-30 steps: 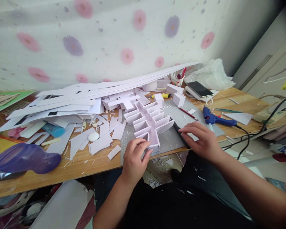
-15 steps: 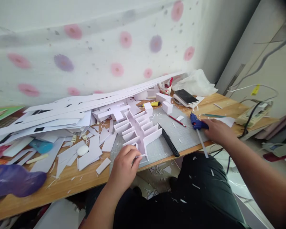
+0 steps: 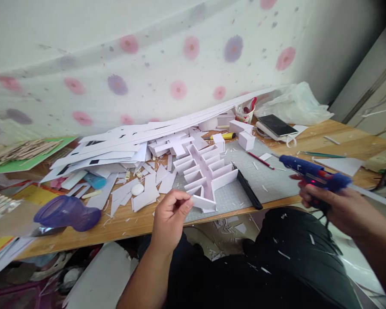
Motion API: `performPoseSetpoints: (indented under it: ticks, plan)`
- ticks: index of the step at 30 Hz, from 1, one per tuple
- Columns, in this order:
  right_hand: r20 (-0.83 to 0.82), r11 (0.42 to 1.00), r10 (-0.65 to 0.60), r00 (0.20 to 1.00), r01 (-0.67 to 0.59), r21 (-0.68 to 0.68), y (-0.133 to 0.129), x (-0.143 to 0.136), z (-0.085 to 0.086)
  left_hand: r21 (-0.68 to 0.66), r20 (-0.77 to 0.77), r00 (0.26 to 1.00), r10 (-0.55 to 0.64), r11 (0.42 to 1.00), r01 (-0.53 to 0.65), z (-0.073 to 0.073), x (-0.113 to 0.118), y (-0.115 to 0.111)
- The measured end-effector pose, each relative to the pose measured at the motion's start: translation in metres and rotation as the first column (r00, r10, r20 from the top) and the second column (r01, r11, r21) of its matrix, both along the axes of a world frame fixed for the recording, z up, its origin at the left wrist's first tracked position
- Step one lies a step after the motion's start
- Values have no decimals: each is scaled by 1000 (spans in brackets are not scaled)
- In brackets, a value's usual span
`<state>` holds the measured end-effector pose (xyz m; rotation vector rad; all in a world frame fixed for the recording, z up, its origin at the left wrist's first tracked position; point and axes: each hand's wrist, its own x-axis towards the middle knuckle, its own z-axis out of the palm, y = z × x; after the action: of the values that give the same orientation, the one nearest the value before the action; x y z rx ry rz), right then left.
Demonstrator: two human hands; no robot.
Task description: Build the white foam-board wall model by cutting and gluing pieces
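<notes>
My right hand (image 3: pixel 324 197) is wrapped round a blue glue gun (image 3: pixel 315 171), lifted above the table's right side. Its nozzle points left, a red light glows on its body, and a glue stick (image 3: pixel 373 195) sticks out behind. Thumb and fingers of my left hand (image 3: pixel 172 214) pinch the left end of a white foam board strip (image 3: pixel 203 203). That strip slants at the near end of a white foam board model (image 3: pixel 207 176) with several upright walls, which stands on a grey cutting mat (image 3: pixel 270 186).
A black box cutter (image 3: pixel 249 189) lies right of the model. Behind are a red pencil (image 3: pixel 260 160), a yellow utility knife (image 3: pixel 223 136) and a phone (image 3: pixel 278 124). White offcuts (image 3: pixel 148 193) and a purple container (image 3: pixel 70 212) occupy the left side.
My right hand has raised the glue gun from the table, its nozzle now pointing left. My left hand still pinches the strip, which now shows more fully. The view has shifted left.
</notes>
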<state>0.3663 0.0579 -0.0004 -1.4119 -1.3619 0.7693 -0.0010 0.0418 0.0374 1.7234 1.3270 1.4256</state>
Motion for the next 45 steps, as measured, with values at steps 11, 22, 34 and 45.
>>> performPoseSetpoints:
  ticks: [11, 22, 34, 45]
  plan:
    - [-417, 795, 474, 776, -581, -177, -34, -89, 29, 27, -111, 993, -40, 999, 43, -2, 9, -15]
    - [-289, 844, 403, 868, -475, -250, -37, -104, 29, 223, -326, 945, -2, 972, 79, -1, 3, -13]
    - [-254, 826, 454, 854, -510, -238, -33, -108, 40, 247, -340, 940, 28, 967, 61, 0, -2, -12]
    - [-702, 831, 331, 631, -547, -100, -28, -125, 34, -246, 402, 913, -64, 953, 176, -29, 23, -29]
